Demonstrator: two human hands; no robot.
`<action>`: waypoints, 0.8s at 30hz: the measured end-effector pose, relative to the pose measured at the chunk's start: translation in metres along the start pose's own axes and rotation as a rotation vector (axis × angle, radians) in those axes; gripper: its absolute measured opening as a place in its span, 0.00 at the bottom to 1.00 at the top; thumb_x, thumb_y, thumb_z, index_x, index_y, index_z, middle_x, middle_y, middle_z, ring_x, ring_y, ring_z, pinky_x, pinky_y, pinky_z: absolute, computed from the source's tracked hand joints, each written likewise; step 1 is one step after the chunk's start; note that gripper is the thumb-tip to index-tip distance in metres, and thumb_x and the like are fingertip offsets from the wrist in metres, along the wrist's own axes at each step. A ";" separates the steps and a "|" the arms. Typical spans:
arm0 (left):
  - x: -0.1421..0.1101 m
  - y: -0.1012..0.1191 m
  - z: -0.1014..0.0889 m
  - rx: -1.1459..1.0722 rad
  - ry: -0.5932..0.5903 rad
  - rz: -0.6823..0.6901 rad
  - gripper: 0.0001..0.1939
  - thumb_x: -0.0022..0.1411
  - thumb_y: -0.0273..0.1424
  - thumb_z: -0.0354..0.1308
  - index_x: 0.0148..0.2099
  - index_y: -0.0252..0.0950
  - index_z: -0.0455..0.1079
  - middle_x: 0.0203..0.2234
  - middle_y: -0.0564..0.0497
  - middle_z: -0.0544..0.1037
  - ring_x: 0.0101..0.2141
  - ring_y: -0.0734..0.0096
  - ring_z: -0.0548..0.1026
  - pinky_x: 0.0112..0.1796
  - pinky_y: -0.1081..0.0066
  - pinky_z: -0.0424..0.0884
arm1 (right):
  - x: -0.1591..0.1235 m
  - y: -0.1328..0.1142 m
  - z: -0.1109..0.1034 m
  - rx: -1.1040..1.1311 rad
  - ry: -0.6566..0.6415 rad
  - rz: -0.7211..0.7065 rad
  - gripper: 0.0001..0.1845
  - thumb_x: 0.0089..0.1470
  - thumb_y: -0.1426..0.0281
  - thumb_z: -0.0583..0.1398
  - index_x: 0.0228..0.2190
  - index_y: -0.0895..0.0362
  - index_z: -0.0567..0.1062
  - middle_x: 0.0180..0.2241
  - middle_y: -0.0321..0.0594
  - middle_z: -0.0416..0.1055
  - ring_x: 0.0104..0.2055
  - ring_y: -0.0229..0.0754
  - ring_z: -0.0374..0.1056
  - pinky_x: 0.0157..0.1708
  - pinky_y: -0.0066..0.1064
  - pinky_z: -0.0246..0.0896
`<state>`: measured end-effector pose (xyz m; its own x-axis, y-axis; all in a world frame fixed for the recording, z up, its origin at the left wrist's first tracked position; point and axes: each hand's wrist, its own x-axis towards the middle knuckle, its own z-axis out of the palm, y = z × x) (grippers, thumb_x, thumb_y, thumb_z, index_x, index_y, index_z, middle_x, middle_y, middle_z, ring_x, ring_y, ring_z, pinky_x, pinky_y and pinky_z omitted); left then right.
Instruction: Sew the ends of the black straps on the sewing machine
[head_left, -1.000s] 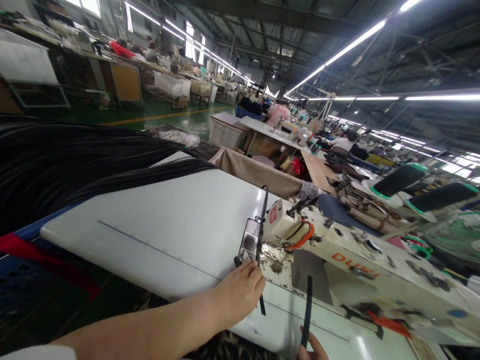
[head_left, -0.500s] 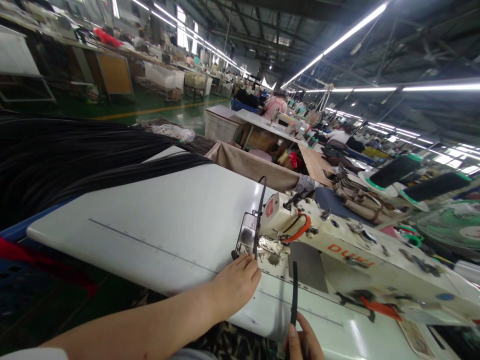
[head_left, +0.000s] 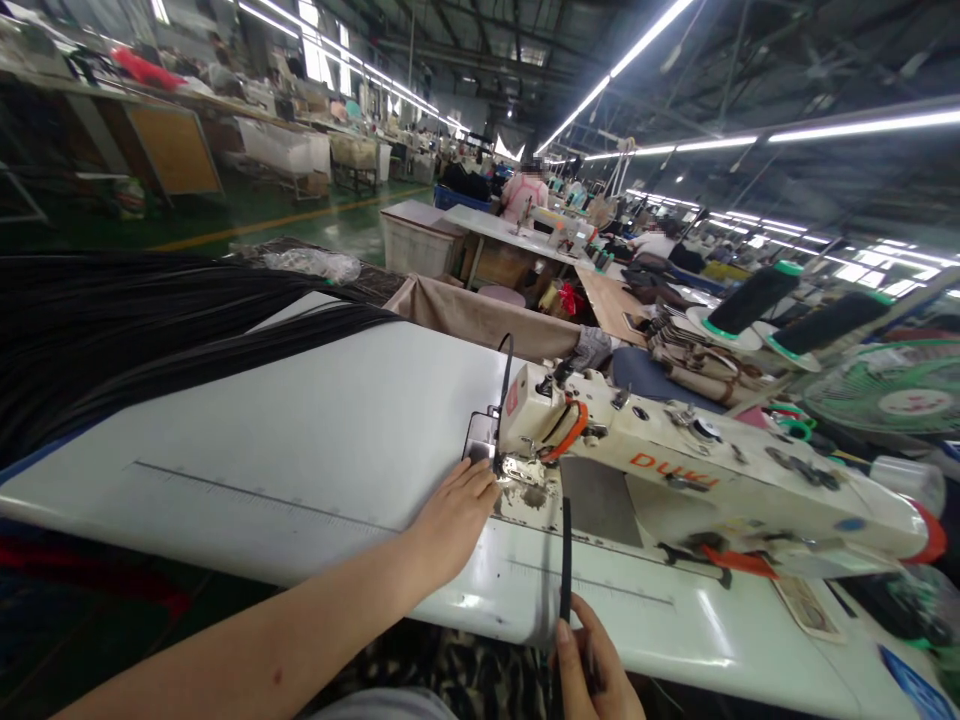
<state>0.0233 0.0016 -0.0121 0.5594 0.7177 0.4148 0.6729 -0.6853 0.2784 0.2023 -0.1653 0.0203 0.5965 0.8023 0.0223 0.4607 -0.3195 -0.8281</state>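
My left hand point(head_left: 450, 520) lies on the white table point(head_left: 322, 430), its fingers together at the needle end of a white sewing machine point(head_left: 675, 470). They press near a thin black strap point(head_left: 505, 375) that rises behind the machine head. My right hand point(head_left: 589, 665) sits at the table's front edge, pinched on another black strap point(head_left: 565, 555) that runs up toward the needle plate.
A thick bundle of black straps point(head_left: 135, 320) lies across the table's left end. Thread cones point(head_left: 750, 298) and a green fan point(head_left: 885, 385) stand at the right. Beyond are other sewing stations, bins and seated workers point(head_left: 523, 190).
The view shifted down and left. My right hand came further into view, still pinching its strap. My left hand stayed at the needle end; the strap end below its fingers no longer shows.
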 end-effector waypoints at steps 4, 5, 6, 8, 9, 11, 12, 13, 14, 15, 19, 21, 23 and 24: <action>0.006 -0.010 0.005 -0.008 0.028 0.004 0.16 0.73 0.26 0.50 0.60 0.34 0.69 0.59 0.43 0.76 0.66 0.58 0.67 0.68 0.53 0.57 | -0.002 0.000 0.001 -0.007 0.007 -0.011 0.42 0.53 0.35 0.59 0.50 0.57 0.82 0.26 0.36 0.76 0.29 0.42 0.73 0.34 0.26 0.69; 0.007 -0.011 0.006 -0.006 0.030 0.010 0.16 0.73 0.26 0.51 0.60 0.35 0.69 0.60 0.43 0.75 0.66 0.58 0.67 0.68 0.53 0.56 | -0.002 0.000 0.002 0.006 0.004 -0.014 0.42 0.53 0.36 0.59 0.50 0.57 0.82 0.26 0.36 0.75 0.28 0.42 0.73 0.34 0.26 0.69; 0.007 -0.012 0.007 -0.001 0.029 0.014 0.17 0.73 0.26 0.51 0.61 0.35 0.69 0.61 0.43 0.75 0.66 0.57 0.67 0.68 0.53 0.56 | -0.003 0.000 0.003 0.022 0.001 -0.016 0.42 0.53 0.36 0.60 0.50 0.58 0.82 0.25 0.36 0.75 0.27 0.41 0.72 0.34 0.26 0.69; 0.006 -0.014 0.008 0.016 0.019 0.016 0.18 0.73 0.27 0.52 0.62 0.35 0.68 0.62 0.42 0.74 0.66 0.57 0.67 0.68 0.52 0.56 | -0.004 0.000 0.005 0.049 -0.004 -0.016 0.42 0.54 0.36 0.59 0.50 0.58 0.82 0.26 0.37 0.76 0.28 0.42 0.73 0.34 0.26 0.69; 0.006 -0.015 0.008 0.025 0.010 0.018 0.18 0.73 0.27 0.52 0.63 0.35 0.68 0.62 0.41 0.73 0.66 0.57 0.67 0.68 0.51 0.56 | -0.005 0.000 0.006 0.051 -0.006 -0.016 0.42 0.54 0.36 0.59 0.50 0.58 0.82 0.27 0.38 0.77 0.29 0.42 0.74 0.34 0.26 0.69; 0.006 -0.016 0.006 0.028 -0.010 0.026 0.19 0.73 0.28 0.52 0.63 0.35 0.67 0.63 0.40 0.73 0.67 0.57 0.66 0.68 0.50 0.56 | -0.005 0.000 0.007 0.041 -0.014 -0.020 0.42 0.55 0.36 0.58 0.50 0.58 0.82 0.30 0.40 0.79 0.31 0.43 0.75 0.34 0.25 0.69; 0.007 -0.017 0.004 0.015 -0.018 0.025 0.18 0.73 0.28 0.53 0.63 0.36 0.68 0.63 0.40 0.73 0.67 0.57 0.66 0.68 0.50 0.56 | -0.005 0.001 0.008 0.038 -0.019 -0.025 0.42 0.55 0.36 0.58 0.50 0.58 0.82 0.31 0.41 0.79 0.32 0.43 0.75 0.34 0.25 0.69; 0.009 -0.018 0.001 -0.013 -0.027 0.015 0.18 0.73 0.29 0.54 0.62 0.36 0.69 0.62 0.41 0.73 0.67 0.57 0.66 0.67 0.50 0.57 | -0.005 0.001 0.008 0.039 -0.023 -0.030 0.41 0.55 0.36 0.58 0.50 0.58 0.81 0.32 0.41 0.80 0.32 0.43 0.75 0.35 0.25 0.69; 0.011 -0.019 -0.002 -0.058 -0.039 -0.007 0.16 0.72 0.28 0.54 0.60 0.37 0.70 0.61 0.42 0.74 0.66 0.58 0.67 0.67 0.51 0.58 | -0.005 0.001 0.009 0.044 -0.024 -0.035 0.41 0.56 0.36 0.58 0.50 0.58 0.81 0.33 0.41 0.80 0.33 0.43 0.76 0.35 0.25 0.69; 0.015 -0.021 -0.006 -0.111 -0.052 -0.034 0.14 0.72 0.28 0.55 0.58 0.37 0.72 0.60 0.44 0.76 0.65 0.59 0.68 0.67 0.52 0.60 | -0.005 0.001 0.010 0.050 -0.024 -0.042 0.40 0.56 0.37 0.59 0.50 0.58 0.81 0.33 0.41 0.80 0.32 0.43 0.75 0.35 0.25 0.69; 0.036 -0.037 -0.016 -0.240 -0.073 -0.129 0.12 0.72 0.26 0.52 0.51 0.36 0.75 0.53 0.43 0.79 0.58 0.60 0.74 0.63 0.56 0.66 | -0.005 0.000 0.013 0.072 -0.053 -0.101 0.37 0.57 0.38 0.59 0.48 0.57 0.81 0.31 0.39 0.79 0.32 0.42 0.75 0.36 0.24 0.69; 0.051 -0.049 -0.014 -0.238 -0.066 -0.159 0.13 0.71 0.26 0.52 0.53 0.33 0.74 0.53 0.41 0.78 0.56 0.58 0.75 0.61 0.55 0.69 | -0.006 -0.001 0.017 0.090 -0.094 -0.146 0.34 0.59 0.40 0.58 0.47 0.57 0.80 0.32 0.40 0.79 0.34 0.43 0.76 0.38 0.24 0.69; 0.066 -0.061 -0.009 -0.248 -0.073 -0.177 0.15 0.68 0.26 0.55 0.55 0.33 0.74 0.55 0.40 0.77 0.56 0.56 0.75 0.61 0.56 0.69 | -0.008 -0.002 0.020 0.097 -0.159 -0.193 0.31 0.62 0.44 0.58 0.49 0.57 0.79 0.32 0.40 0.79 0.34 0.42 0.76 0.38 0.24 0.69; 0.074 -0.066 -0.006 -0.255 -0.079 -0.179 0.16 0.67 0.26 0.56 0.55 0.33 0.75 0.56 0.40 0.77 0.57 0.56 0.74 0.62 0.57 0.69 | -0.008 -0.003 0.022 0.090 -0.197 -0.218 0.30 0.64 0.46 0.57 0.51 0.57 0.78 0.32 0.39 0.78 0.33 0.41 0.75 0.38 0.23 0.69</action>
<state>0.0172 0.0995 0.0053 0.4856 0.8302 0.2738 0.6264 -0.5490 0.5534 0.1812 -0.1597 0.0101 0.3466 0.9323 0.1034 0.4983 -0.0896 -0.8623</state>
